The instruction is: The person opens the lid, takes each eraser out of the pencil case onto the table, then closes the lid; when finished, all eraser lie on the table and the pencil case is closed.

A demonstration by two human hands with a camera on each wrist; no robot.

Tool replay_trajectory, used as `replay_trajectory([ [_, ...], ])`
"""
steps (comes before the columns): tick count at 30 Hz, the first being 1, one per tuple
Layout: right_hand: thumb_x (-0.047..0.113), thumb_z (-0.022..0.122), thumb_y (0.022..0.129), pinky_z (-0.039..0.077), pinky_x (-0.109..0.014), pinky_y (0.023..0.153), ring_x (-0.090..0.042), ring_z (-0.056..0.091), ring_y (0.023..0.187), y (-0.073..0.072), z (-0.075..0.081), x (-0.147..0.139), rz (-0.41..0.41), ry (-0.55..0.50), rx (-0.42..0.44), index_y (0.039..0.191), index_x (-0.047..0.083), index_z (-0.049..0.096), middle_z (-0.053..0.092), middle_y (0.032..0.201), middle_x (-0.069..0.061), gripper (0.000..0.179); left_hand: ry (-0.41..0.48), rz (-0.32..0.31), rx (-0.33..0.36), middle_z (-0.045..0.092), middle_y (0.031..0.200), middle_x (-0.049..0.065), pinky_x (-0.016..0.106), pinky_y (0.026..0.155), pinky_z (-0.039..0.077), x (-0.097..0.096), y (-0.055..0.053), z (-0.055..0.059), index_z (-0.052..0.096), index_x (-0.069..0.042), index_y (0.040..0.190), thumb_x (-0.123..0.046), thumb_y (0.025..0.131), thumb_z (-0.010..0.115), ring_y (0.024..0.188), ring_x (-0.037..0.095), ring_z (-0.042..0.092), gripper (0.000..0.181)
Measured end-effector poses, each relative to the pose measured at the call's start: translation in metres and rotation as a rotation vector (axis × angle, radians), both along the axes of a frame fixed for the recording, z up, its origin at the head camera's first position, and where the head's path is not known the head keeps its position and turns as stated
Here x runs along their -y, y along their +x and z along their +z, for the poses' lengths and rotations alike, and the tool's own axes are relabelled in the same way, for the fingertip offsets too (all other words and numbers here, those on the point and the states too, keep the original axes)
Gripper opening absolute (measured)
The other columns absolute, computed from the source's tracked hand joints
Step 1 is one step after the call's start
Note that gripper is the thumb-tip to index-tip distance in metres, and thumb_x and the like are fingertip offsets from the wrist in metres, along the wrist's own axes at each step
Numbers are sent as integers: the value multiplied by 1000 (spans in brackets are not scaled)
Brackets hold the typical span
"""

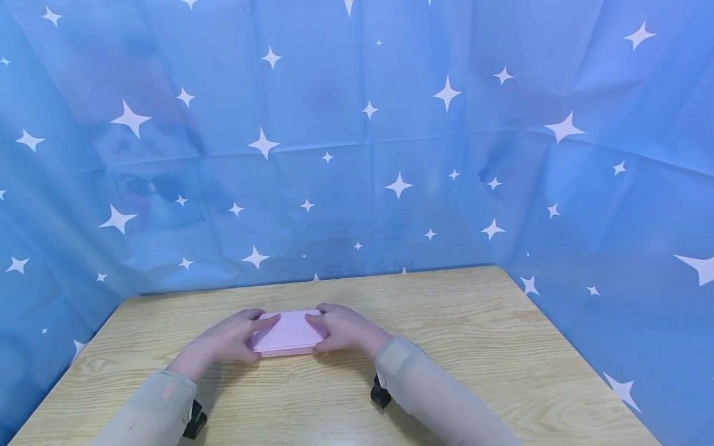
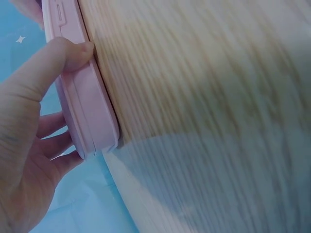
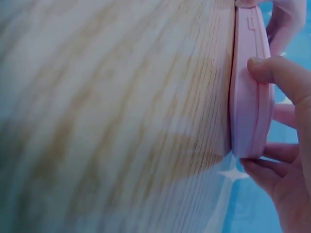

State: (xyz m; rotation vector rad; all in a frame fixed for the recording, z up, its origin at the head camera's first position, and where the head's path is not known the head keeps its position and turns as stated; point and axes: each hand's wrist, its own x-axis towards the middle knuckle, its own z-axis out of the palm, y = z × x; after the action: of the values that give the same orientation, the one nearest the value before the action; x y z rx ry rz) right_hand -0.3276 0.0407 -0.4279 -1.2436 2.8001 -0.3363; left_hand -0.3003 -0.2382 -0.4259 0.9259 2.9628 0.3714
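Note:
A flat pink case with rounded corners and a small front latch is low over the table, its lid closed. A seam runs along its side. My left hand grips its left end, with the thumb on the front side and other fingers at the far edge and corner. At the right end my right hand grips it the same way; its thumb presses the front side in the right wrist view, where the case stands along the table surface. Whether its underside fully touches the wood, I cannot tell.
The wooden table runs out to a blue curtain with white stars, which hangs at the back and both sides. Black wrist devices sit under the left sleeve and the right sleeve.

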Motion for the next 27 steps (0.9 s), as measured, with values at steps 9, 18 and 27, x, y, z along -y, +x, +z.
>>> replay_trajectory([
  [9,40,75,81,33,-35,109,-29,43,132,0,-1,-1,-11,4,6,144,16,48,45,145,-18,73,1,-19,-24,46,134,34,60,97,40,-2,1,0,52,-11,141,-24,62,82,118,49,49,85],
  [18,43,78,76,35,-38,107,-27,42,134,4,0,11,-72,83,-38,147,21,44,44,146,-16,82,-36,-32,-70,51,131,29,60,94,43,1,-2,2,53,-15,140,-29,58,83,116,47,51,88],
  [27,48,72,81,37,-39,106,-31,44,132,8,-2,14,-50,143,-135,146,15,45,48,143,-17,78,-64,-11,-58,53,130,26,57,94,43,-2,-3,3,51,-16,142,-31,59,81,110,41,56,89],
])
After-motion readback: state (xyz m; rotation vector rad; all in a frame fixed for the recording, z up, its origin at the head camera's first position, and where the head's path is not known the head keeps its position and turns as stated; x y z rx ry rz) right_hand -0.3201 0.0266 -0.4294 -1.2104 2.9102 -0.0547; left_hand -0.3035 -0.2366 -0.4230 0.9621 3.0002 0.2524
